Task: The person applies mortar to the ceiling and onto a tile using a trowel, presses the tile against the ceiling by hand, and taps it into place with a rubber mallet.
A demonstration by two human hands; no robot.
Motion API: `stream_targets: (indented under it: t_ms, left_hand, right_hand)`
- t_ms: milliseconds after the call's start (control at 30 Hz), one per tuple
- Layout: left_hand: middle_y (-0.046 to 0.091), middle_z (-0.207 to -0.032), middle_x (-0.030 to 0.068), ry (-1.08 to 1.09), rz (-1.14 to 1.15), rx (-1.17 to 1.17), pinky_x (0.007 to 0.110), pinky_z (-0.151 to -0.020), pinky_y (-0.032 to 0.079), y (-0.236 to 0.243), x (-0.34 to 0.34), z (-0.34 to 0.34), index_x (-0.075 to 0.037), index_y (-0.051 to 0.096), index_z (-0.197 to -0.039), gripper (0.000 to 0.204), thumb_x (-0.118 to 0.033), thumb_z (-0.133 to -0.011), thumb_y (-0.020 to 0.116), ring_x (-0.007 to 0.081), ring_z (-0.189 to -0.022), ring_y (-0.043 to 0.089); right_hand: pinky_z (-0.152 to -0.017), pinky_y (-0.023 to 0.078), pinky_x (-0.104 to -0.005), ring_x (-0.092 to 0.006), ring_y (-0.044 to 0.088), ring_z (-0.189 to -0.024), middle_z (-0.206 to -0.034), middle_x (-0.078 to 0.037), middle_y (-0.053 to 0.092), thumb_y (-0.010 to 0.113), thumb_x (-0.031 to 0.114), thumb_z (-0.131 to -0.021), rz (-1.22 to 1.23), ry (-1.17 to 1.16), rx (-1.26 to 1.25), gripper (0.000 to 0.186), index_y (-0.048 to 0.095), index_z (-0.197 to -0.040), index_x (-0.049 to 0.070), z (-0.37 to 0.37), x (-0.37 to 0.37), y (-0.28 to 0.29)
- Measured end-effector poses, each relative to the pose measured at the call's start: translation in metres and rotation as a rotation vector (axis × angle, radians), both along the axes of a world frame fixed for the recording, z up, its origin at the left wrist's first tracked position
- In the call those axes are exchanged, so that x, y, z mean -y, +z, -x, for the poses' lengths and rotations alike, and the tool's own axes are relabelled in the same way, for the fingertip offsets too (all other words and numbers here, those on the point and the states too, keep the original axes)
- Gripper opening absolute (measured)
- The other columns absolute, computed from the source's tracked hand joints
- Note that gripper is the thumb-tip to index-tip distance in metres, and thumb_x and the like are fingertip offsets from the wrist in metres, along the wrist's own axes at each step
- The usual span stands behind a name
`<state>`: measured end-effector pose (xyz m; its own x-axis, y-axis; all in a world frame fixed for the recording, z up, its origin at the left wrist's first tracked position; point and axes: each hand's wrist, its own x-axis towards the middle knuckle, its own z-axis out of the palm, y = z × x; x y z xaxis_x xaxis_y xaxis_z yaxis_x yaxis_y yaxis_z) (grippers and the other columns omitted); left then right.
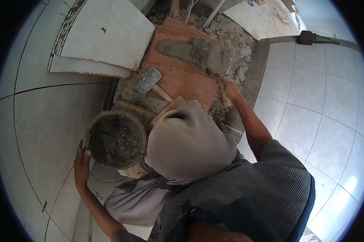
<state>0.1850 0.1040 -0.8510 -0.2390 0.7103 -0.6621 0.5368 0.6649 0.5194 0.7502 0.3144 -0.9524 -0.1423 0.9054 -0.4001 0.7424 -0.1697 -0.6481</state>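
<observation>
My right hand (231,92) is closed round the wooden handle of a trowel (225,99), at the right edge of an orange-brown tile with its ribbed back up (186,82). Grey mortar (176,49) lies spread in a thick patch on the tile backs; the trowel's blade is hard to make out against it. At lower left stands a round bucket (94,158) with wet grey mortar (119,139) inside. Beside its left rim is my left hand (82,163), fingers stretched out along the outer side and the thumb near the rim.
A mallet (149,80) with a grey head lies left of the tile. Large white tiles (105,34) are stacked at upper left. Rubble (240,60) covers the ground beyond. Pale tiled surfaces flank both sides, and a dark object (307,37) rests at the right ledge.
</observation>
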Motion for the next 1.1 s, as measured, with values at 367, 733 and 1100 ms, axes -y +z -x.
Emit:
stream_targets:
  t_ms: [367,733,1100]
  left_hand:
    - [0.042,-0.138,0.0213,-0.018,0.058,0.01,0.036,-0.104,0.03,0.0,-0.01,-0.006,0.0,0.03,-0.14,0.062,-0.035,-0.093,0.049,0.0286,-0.128,0.04]
    - [0.039,-0.14,0.0212,-0.011,-0.004,0.063,0.036,-0.105,0.029,-0.011,-0.003,0.003,0.001,0.03,-0.14,0.064,-0.039,-0.093,0.048,0.0295,-0.129,0.038]
    - [0.038,-0.141,0.0195,-0.014,0.039,0.002,0.045,-0.104,0.032,-0.008,0.007,0.004,-0.006,0.031,-0.142,0.071,-0.052,-0.09,0.048,0.0324,-0.13,0.038]
  right_hand:
    - [-0.047,0.047,-0.0361,-0.0194,0.053,-0.058,-0.074,-0.006,0.054,0.042,0.032,-0.095,0.513,-0.806,-0.464,0.025,0.053,-0.097,0.01,0.094,-0.011,-0.011]
    - [-0.082,0.049,-0.0452,-0.0355,0.059,-0.099,-0.112,-0.02,0.057,0.051,0.011,-0.079,-0.498,0.423,0.693,0.04,0.053,-0.118,0.005,-0.056,0.057,-0.039]
    - [-0.087,0.048,-0.0424,-0.0371,0.058,-0.103,-0.121,-0.019,0.055,0.057,0.015,-0.076,-0.038,0.533,0.738,0.058,0.042,-0.132,0.017,-0.128,-0.038,0.024]
